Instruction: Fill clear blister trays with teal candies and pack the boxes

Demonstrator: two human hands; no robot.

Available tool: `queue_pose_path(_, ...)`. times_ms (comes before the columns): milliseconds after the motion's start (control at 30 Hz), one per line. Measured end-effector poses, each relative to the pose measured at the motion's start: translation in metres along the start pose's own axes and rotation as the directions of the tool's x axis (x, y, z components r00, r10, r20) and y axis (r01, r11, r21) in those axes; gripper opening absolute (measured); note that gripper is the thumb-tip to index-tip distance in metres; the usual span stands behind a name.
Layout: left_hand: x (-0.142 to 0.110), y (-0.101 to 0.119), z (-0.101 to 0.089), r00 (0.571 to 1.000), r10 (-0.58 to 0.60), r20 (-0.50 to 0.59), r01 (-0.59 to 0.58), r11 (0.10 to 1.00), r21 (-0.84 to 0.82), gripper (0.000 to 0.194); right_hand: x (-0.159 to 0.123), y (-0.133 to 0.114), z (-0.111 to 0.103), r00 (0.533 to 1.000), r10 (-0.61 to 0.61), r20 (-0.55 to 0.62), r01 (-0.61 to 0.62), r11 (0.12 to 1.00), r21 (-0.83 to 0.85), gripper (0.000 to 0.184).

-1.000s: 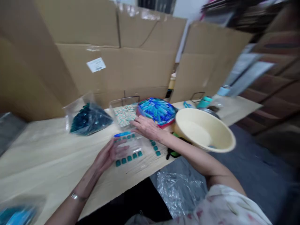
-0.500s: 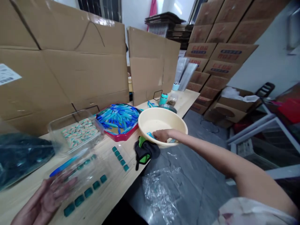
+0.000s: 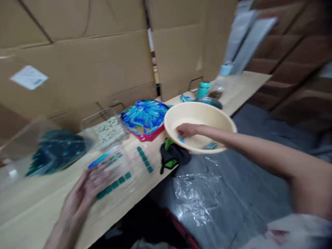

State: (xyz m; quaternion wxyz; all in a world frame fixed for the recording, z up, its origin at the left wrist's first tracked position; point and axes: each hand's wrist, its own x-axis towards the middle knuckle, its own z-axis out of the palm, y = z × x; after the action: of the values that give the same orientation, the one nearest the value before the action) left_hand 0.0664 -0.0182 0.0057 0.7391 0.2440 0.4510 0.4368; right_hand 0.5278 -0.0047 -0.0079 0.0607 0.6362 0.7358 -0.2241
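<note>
Piece [image 3: 181, 139], small and blue, touches curled right hand [image 3: 186, 130], grip unclear; left hand [image 3: 86, 189] spread.

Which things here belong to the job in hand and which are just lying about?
Likely in the job:
- cream basin, right hand inside
- clear packaging by left hand
- teal squares
- blue pieces

Seemingly lying about:
- turquoise bottle
- black-green bundle

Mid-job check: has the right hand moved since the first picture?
Yes: against the red tray, the right hand has gone rightward, from in front of the tray's left part to inside the cream basin on its right.
</note>
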Motion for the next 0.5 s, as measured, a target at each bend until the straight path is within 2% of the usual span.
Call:
queue_pose_path(67, -0.013, -0.01, 0.009, 0.995, 0.097, 0.029, -0.098, 0.994, 0.043, 0.04, 0.002, 0.01, 0.006, 0.998, 0.059, 0.031, -0.063, 0.986, 0.154, 0.035)
queue_pose_path(167, -0.02, -0.022, 0.019, 0.992, 0.105, 0.066, -0.108, 0.993, 0.044, 0.033, 0.001, 0.027, 0.008, 0.992, 0.06, 0.11, -0.087, 0.961, 0.264, 0.015)
queue_pose_path(200, -0.021, -0.025, 0.021, 0.99, 0.116, 0.077, -0.118, 0.992, 0.034, 0.032, -0.002, 0.03, 0.005, 0.993, 0.082, 0.088, -0.104, 0.953, 0.283, 0.012)
queue_pose_path(267, -0.024, -0.03, 0.025, 0.985, 0.139, 0.103, -0.141, 0.99, 0.013, 0.031, -0.017, 0.028, -0.007, 0.99, 0.138, -0.039, -0.116, 0.934, 0.338, 0.019)
queue_pose_path(333, -0.027, -0.034, 0.027, 0.978, 0.162, 0.131, -0.163, 0.987, -0.001, 0.031, -0.038, 0.011, -0.023, 0.963, 0.143, -0.228, -0.035, 0.906, 0.421, 0.028)
queue_pose_path(400, -0.03, -0.039, 0.029, 0.971, 0.18, 0.157, -0.18, 0.984, -0.011, 0.031, -0.058, -0.023, -0.037, 0.92, 0.069, -0.387, 0.14, 0.862, 0.487, 0.034)
queue_pose_path(500, -0.032, -0.046, 0.032, 0.964, 0.187, 0.19, -0.185, 0.982, -0.029, 0.032, -0.073, -0.096, -0.042, 0.879, -0.092, -0.468, 0.356, 0.78, 0.514, 0.034)
